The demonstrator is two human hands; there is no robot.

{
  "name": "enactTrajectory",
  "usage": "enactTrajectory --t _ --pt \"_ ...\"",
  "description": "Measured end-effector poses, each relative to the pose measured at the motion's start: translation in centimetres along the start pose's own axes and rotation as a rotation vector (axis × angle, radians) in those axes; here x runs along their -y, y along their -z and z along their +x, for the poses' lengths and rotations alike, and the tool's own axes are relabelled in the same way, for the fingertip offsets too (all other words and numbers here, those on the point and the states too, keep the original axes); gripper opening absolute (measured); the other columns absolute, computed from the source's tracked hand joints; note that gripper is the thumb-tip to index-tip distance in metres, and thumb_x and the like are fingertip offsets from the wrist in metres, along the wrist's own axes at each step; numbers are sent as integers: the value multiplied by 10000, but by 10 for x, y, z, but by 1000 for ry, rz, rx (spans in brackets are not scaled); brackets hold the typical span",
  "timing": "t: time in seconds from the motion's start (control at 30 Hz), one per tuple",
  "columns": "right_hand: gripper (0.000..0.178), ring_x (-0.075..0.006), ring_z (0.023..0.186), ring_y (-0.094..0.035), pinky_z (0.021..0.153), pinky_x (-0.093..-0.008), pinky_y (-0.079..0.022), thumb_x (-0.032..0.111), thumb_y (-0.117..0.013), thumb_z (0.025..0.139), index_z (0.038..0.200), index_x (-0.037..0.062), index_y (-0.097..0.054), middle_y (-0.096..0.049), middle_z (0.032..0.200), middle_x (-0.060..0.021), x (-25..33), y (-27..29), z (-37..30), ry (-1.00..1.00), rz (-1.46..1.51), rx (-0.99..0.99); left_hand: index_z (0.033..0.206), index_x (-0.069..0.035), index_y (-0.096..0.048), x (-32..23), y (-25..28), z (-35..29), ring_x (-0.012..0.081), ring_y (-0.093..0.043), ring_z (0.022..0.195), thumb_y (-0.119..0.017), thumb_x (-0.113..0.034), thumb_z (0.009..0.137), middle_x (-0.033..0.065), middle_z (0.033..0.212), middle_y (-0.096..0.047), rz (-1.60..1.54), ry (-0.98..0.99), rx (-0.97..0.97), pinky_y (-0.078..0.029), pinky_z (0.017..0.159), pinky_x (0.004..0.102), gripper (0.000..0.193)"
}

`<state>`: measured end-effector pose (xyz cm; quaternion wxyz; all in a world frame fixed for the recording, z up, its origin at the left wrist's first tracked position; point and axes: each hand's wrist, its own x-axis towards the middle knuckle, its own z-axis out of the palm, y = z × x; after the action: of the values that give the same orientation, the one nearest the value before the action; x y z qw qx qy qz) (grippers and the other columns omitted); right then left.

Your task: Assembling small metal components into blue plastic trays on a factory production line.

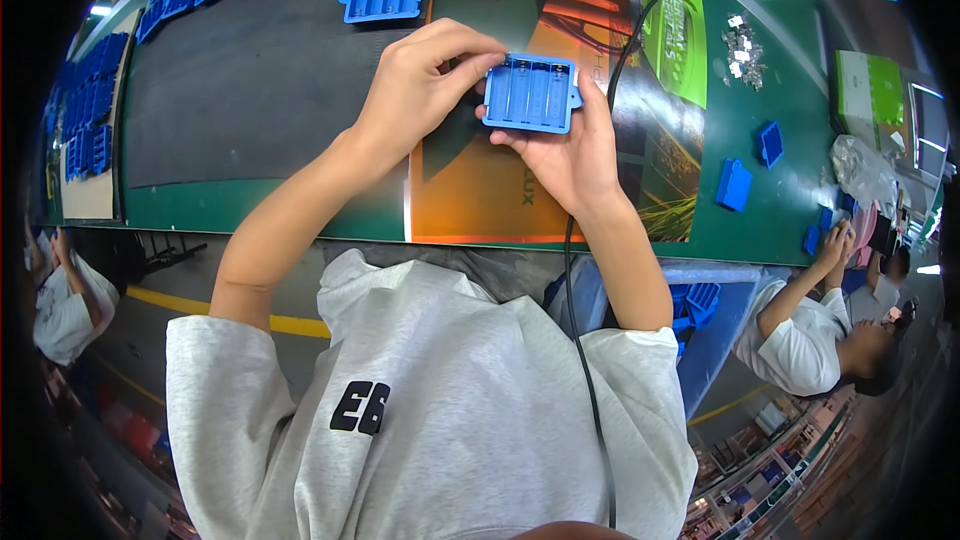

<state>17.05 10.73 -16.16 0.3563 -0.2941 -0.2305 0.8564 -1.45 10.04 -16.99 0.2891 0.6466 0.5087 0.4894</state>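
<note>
Blue four-slot battery holder (531,100), upper centre of frame.
Right hand (582,160) grips its lower and right sides; left hand (425,75) at its upper-left corner, whether pinching anything cannot be told.

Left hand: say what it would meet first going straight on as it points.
The left hand would likely first meet the upper left corner of the blue tray in the right hand; the gap looks tiny or nil, though depth is unclear.

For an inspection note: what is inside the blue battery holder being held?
The blue battery holder shows parallel slots, with small metal contacts at the far end; no batteries are visible. The left hand overlaps its far left corner, so anything there is hidden.
</note>
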Motion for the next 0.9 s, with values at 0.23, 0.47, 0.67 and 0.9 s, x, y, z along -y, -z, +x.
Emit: enactTrajectory --t 0.23,0.47,0.67,0.9 --pt "640 -352 949 -618 722 -391 -519 509 -251 976 1244 -30 -470 -597 1112 -230 1 -3 -1 36 -24 -61 961 3 -680 1 -3 0 184 -659 784 -629 -80 860 108 902 -679 -42 30 66 -516 695 279 141" --pt "812 -300 847 -645 661 -364 -518 618 -105 942 1207 -37 -505 -625 1074 -211 2 -4 -8 89 -203 -155 1033 14 -649 -14 3 4 130 -646 797 -580 -238 934 78 898 -675 -349 434 250 -509 738 274 279" --pt "538 -269 907 -654 718 -354 -553 429 -429 969 1208 -49 -491 -618 1065 -187 -1 -6 -11 147 -447 -39 1011 21 -625 -13 2 3 116 -617 811 -587 -261 933 62 898 -656 -423 404 276 -507 742 266 295" --pt "374 -182 952 -629 845 -287 -496 227 -583 927 1178 -44 -530 -619 1092 -132 -12 11 -5 228 -681 -176 1028 21 -594 -7 -3 -1 60 -542 654 -614 -254 919 34 799 -611 -301 332 38 -472 594 213 296"
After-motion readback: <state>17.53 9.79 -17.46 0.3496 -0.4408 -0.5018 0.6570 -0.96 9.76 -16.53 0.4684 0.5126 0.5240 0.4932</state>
